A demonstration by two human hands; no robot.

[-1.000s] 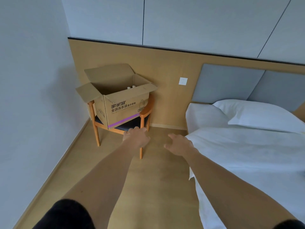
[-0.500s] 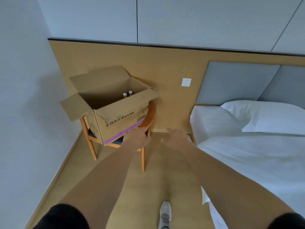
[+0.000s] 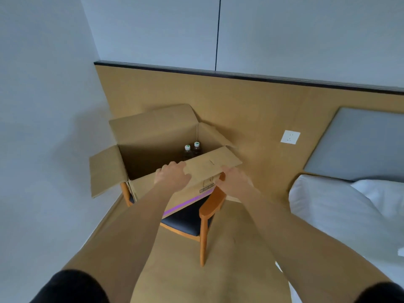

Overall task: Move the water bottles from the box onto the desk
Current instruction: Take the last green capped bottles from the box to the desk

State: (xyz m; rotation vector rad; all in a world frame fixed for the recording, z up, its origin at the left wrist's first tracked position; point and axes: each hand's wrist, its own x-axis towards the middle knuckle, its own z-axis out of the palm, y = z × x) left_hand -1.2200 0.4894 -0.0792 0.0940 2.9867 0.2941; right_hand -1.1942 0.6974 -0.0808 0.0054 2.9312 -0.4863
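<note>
An open cardboard box (image 3: pixel 150 189) stands on a wooden chair in the corner. Two water bottles (image 3: pixel 192 149) with white caps stand upright inside it, toward the back right; only their tops show. My left hand (image 3: pixel 172 178) lies on the box's front rim at the left end of the front flap (image 3: pixel 209 167), fingers spread and curved over the edge. My right hand (image 3: pixel 234 182) touches the box's front right corner just below that flap. Neither hand holds a bottle. The bottles are about a hand's length beyond my fingers. No desk is in view.
The chair (image 3: pixel 205 213) has orange wooden arms and legs and a dark seat. A side flap (image 3: pixel 105 171) juts left toward the white wall. A bed (image 3: pixel 349 215) with white bedding fills the right. A wall socket (image 3: pixel 290 136) sits on the wooden panel.
I have come closer to the box and look down into it. Both hands rose from in front of the chair to the box's front rim and flap.
</note>
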